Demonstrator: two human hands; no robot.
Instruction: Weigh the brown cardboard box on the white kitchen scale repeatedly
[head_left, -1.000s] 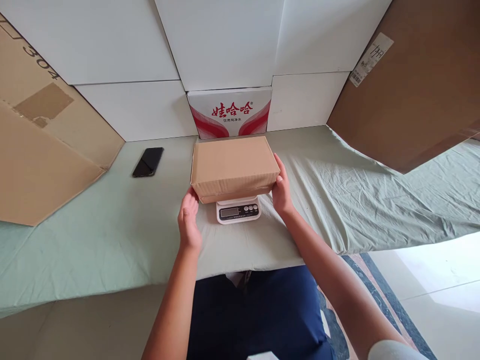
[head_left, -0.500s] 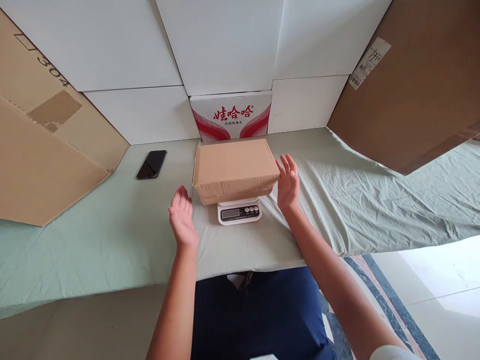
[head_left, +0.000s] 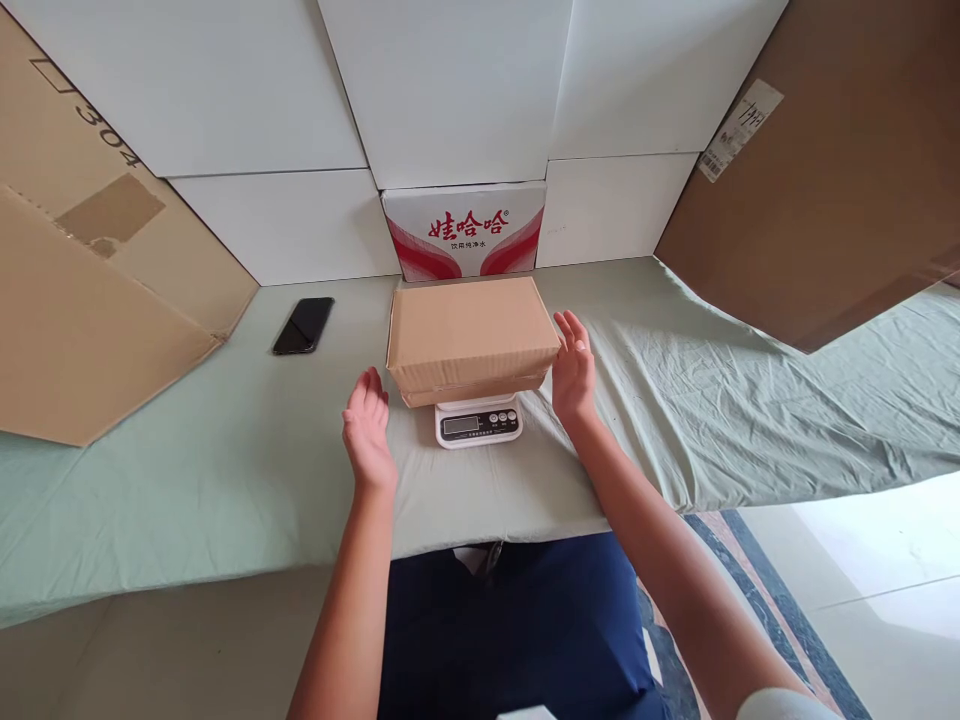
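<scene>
A closed brown cardboard box (head_left: 472,335) rests on a white kitchen scale (head_left: 478,422), covering its weighing platform. The scale's dark display panel and buttons stick out at the front, and I can read no digits on the display. My left hand (head_left: 367,430) is open, palm facing inward, a short way from the box's front left corner. On the other side, my right hand (head_left: 574,370) is open beside the box's right end, very close to it; whether the fingers touch it I cannot tell. Neither hand holds anything.
A black phone (head_left: 304,325) lies left of the box on the green tablecloth (head_left: 225,470). Behind stands a white and red printed carton (head_left: 465,230) against white panels (head_left: 450,90). Large cardboard sheets flank the table at left (head_left: 97,300) and right (head_left: 817,180).
Both hands have shifted slightly inward toward the box. The box and the scale stay where they were.
</scene>
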